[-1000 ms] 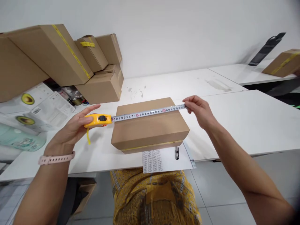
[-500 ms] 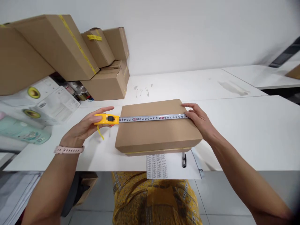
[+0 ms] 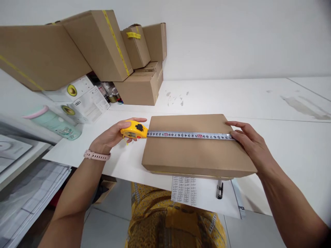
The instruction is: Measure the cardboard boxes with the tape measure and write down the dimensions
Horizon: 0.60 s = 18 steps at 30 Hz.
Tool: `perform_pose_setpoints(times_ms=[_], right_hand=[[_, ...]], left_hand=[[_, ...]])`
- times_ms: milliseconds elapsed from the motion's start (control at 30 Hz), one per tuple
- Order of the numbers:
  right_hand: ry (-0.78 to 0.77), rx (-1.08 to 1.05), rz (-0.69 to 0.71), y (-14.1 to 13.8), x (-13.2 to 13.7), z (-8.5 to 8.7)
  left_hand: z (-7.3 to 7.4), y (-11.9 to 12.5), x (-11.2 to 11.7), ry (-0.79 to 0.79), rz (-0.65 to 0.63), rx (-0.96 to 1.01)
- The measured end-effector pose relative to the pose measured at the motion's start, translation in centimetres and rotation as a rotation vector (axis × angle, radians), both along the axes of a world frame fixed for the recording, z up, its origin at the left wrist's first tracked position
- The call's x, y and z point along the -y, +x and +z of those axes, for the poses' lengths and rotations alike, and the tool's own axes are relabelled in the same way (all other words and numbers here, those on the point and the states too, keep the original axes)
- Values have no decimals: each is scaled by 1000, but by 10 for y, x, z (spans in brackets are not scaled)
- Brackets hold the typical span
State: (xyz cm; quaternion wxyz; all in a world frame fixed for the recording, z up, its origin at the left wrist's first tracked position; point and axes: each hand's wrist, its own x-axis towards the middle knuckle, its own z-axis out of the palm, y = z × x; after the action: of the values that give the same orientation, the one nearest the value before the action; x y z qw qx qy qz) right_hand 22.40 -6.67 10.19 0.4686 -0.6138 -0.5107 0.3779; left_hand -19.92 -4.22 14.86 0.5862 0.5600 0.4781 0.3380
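Note:
A closed brown cardboard box (image 3: pixel 191 153) lies in front of me on the white table. Across its top runs the silver blade of a yellow tape measure (image 3: pixel 133 130), pulled out from left to right. My left hand (image 3: pixel 113 134) is closed around the tape measure's case, just off the box's left edge. On the right, my right hand (image 3: pixel 249 144) pinches the end of the blade against the box's right edge, its index finger along the far corner. The blade's very tip is hidden under my fingers.
Cardboard boxes (image 3: pixel 139 88) are stacked at the back left beside white cartons with avocado pictures (image 3: pixel 90 103). A mint-green tumbler (image 3: pixel 57 124) stands at the left. Under the box's near edge, a written sheet (image 3: pixel 184 191) and a black pen (image 3: pixel 219 190) lie at the table edge (image 3: pixel 152 179).
My view has turned left, so the box and both hands appear farther right. The tape measure's case has tilted, showing more of its side. The blade still lies across the box.

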Motion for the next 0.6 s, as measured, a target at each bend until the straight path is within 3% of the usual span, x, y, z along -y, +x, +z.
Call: perform_pose_setpoints(times_ms=[200,400,600], right_hand=[[11,-6,12,0,1,0],[32,-20,32,1,0,-1],[22,55,43,2,1,1]], left_hand=[[-1,1,-1,11,0,14],[1,-2,-4,34,-98,3],[-3,-2,-6,18,-119,26]])
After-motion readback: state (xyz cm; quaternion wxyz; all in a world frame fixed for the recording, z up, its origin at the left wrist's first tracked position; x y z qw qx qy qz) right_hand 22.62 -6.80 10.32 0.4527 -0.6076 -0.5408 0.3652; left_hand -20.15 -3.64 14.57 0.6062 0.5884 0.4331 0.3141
